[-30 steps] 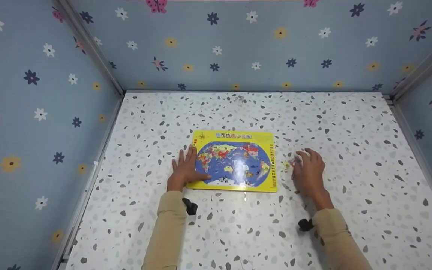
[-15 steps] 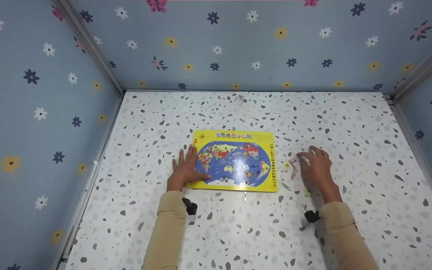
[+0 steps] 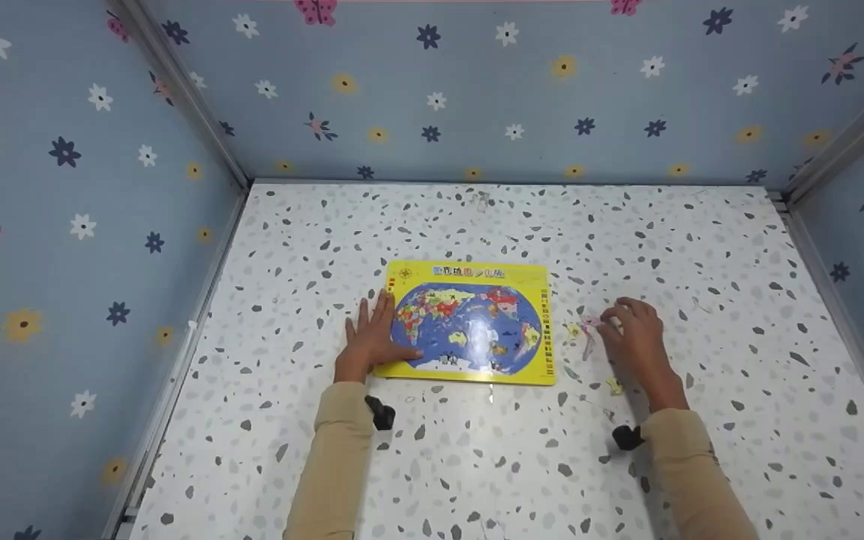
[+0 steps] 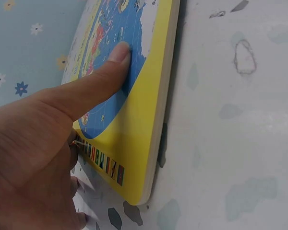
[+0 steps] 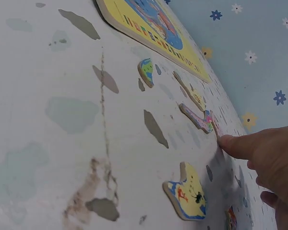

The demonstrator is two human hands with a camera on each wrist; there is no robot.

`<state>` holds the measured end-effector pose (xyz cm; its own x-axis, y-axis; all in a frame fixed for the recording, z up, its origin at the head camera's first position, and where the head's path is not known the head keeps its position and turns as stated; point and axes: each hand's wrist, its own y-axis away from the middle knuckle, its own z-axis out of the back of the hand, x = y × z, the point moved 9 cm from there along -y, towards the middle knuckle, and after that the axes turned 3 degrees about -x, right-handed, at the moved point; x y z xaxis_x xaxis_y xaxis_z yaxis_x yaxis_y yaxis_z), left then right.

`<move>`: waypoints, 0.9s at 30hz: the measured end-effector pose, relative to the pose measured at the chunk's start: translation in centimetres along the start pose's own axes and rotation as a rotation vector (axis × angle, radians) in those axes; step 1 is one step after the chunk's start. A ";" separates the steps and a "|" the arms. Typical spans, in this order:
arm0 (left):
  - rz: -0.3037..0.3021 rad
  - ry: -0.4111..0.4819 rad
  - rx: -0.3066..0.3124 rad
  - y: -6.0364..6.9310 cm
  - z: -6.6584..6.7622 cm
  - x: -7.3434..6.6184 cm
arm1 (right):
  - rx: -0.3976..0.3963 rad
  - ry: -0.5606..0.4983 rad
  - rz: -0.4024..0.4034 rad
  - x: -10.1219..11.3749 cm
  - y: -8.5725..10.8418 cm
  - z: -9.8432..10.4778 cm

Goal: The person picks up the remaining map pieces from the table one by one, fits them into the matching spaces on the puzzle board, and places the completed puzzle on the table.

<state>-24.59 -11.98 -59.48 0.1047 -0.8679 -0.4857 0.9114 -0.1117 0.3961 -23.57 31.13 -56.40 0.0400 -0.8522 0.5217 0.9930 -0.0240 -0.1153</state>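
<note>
So from the head view, there's a yellow-bordered world map board (image 3: 469, 322) flat on the speckled counter (image 3: 492, 465). The left hand (image 3: 368, 343) is at its 9 o'clock edge, fingers spread apart, thumb resting on the board. The right hand (image 3: 633, 341) is off at 3 o'clock, fingers bent, reaching to a pink piece (image 3: 589, 334). A pale yellow piece (image 3: 572, 331) lies between that and the board, with a green piece (image 3: 571, 372) and a notched yellow piece (image 3: 613, 386) around 4 o'clock from the board. Flowery panels (image 3: 469, 90) sit at 12.

Left wrist view: hand comes in from 9 o'clock, thumb across the blue part of the map, right by the flag row.

Right wrist view: board at 12 o'clock, hand at 4. One digit's tip touches the pink piece; can't tell if it's actually pinched. The notched yellow piece is at 5.
</note>
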 end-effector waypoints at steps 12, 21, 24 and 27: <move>0.002 0.000 0.000 0.2 0.1 -0.1 | -0.055 -0.027 0.003 0.0 0.3 0.0; 0.000 0.003 -0.010 0.4 0.3 -0.4 | -0.086 -0.054 -0.025 0.0 0.6 0.5; 0.002 0.005 -0.010 0.4 0.3 -0.4 | -0.097 -0.049 -0.018 0.4 0.5 0.5; 0.001 0.003 -0.012 0.4 0.3 -0.4 | -0.130 -0.047 0.015 1.0 0.4 0.7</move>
<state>-24.36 -11.87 -58.85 0.1068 -0.8666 -0.4874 0.9158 -0.1052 0.3876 -23.05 30.68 -55.36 0.0630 -0.8278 0.5574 0.9698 -0.0811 -0.2300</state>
